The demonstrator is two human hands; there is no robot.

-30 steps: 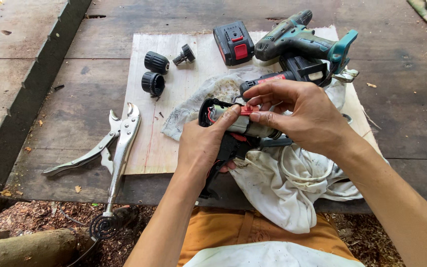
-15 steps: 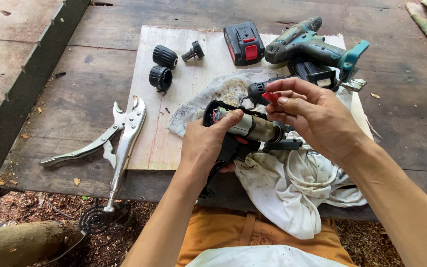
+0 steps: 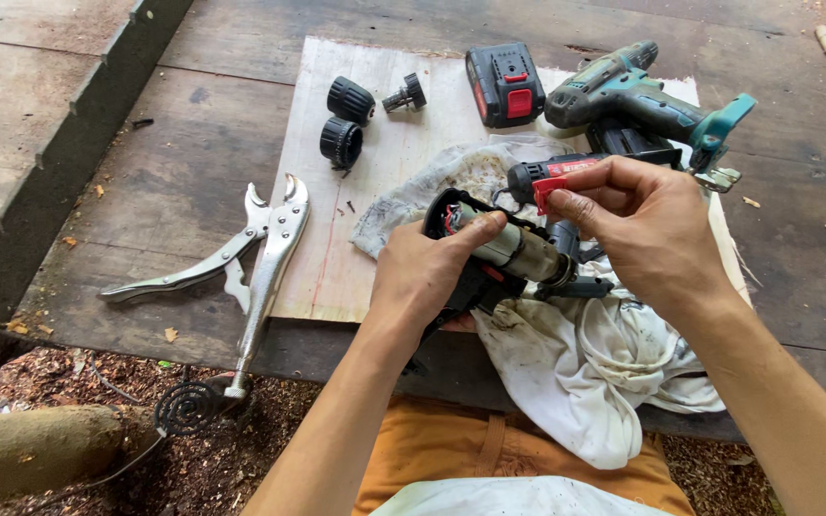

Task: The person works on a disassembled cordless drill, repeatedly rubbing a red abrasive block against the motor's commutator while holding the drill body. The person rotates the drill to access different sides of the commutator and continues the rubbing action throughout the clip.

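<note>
Your left hand (image 3: 427,277) grips the opened drill body (image 3: 504,253), its motor's long axis running toward your right hand (image 3: 647,234), which pinches a small red part (image 3: 544,191) just above that motor, over the rag (image 3: 585,363).

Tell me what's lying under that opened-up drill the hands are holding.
Under the opened drill lies a stained white rag, spread over a pale plywood board and hanging off the table edge. What the rag covers beneath the left hand and drill is hidden.
</note>
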